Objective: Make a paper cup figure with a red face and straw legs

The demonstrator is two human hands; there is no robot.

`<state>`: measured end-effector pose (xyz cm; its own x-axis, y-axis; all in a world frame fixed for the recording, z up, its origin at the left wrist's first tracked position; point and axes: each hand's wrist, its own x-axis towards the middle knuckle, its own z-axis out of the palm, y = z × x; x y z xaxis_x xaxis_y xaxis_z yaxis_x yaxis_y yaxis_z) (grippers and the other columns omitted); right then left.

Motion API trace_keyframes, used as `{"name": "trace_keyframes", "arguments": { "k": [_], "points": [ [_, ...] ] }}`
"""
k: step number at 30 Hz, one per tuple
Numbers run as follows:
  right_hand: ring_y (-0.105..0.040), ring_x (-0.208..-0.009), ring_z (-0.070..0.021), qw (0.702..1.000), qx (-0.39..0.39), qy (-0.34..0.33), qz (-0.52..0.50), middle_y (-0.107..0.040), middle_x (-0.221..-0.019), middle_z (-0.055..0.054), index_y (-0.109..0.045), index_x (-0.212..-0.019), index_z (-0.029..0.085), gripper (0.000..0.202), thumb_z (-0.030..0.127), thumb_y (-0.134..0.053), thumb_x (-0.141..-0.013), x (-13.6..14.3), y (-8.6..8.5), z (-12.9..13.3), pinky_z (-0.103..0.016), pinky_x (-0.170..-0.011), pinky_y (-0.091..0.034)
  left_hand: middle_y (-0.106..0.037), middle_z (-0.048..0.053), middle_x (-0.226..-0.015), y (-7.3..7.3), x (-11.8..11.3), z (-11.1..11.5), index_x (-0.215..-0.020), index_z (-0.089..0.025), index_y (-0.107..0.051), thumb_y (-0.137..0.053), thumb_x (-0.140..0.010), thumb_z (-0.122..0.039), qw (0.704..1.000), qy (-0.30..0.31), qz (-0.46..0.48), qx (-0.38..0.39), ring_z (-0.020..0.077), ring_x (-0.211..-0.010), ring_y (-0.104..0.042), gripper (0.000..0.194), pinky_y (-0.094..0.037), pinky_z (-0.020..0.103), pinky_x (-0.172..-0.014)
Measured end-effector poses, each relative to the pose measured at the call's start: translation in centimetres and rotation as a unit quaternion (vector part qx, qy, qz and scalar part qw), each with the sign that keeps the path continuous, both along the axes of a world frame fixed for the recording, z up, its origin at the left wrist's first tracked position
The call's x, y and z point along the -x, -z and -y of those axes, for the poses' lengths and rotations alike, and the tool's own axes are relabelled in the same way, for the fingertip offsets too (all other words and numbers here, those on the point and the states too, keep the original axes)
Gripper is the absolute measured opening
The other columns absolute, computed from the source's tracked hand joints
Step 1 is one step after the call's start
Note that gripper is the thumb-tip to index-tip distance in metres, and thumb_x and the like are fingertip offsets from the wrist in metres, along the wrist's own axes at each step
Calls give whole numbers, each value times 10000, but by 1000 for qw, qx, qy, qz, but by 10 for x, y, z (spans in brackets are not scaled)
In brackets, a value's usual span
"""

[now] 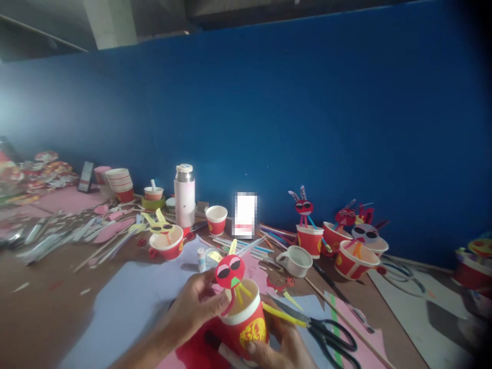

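The right hand (286, 342) is clasping the red paper cup (236, 330) low on its side, out over the littered table (34, 307); the left hand (194, 303) is curling by the rim, its exact grip I can't tell! A round red paper face (229, 271) is peering over, black-handled scissors (313, 326) lying nearby.

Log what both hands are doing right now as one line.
right hand: holding red paper cup | left hand: at cup's rim, below red paper face | black-handled scissors: beside right hand
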<state>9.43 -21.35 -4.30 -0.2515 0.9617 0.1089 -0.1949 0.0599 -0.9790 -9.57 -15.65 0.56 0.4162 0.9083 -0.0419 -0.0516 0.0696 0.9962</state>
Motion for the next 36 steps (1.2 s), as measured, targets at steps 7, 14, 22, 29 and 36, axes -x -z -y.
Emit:
{"name": "trace_keyframes", "arguments": {
  "k": [7,14,22,29,36],
  "points": [
    [-556,-1132,-359,999,-9,-22,43,-678,-1078,-113,-523,-1299,227,707,547,-711,-697,3,-3,2,-543,-962,-431,-693,53,-720,-7,2,-2,-861,-156,-708,-717,-728,-346,999,36,19,-1,234,-745,-640,233,-481,351,-727],
    [-605,-1054,-361,999,9,-28,42,-681,-1087,-140,-514,-1312,210,749,517,-739,-666,5,-1,4,-513,-920,-459,-690,49,-665,-4,1,0,-766,-138,-718,-705,-728,-326,998,-4,41,37,206,-673,-618,192,-451,327,-692],
    [-602,-1042,-422,994,29,-97,50,-712,-934,-104,-613,-1205,285,739,590,-770,-551,-1,-2,-2,-559,-855,-491,-691,57,-723,-3,2,1,-794,-124,-720,-732,-693,-353,997,-7,49,66,218,-715,-620,251,-445,332,-707],
    [-555,-1141,-357,996,26,-88,11,-692,-1022,-141,-553,-1252,180,757,611,-713,-651,8,-9,3,-520,-975,-403,-703,72,-800,-6,1,3,-896,-146,-712,-683,-740,-333,997,4,38,67,243,-775,-626,244,-450,379,-779],
    [-560,-1131,-340,997,22,-68,17,-669,-1095,-130,-544,-1261,210,753,607,-726,-647,8,-11,4,-465,-943,-442,-712,103,-772,-13,-1,4,-878,-129,-720,-667,-751,-401,998,35,40,32,262,-759,-648,305,-467,364,-723]
  ]
}}
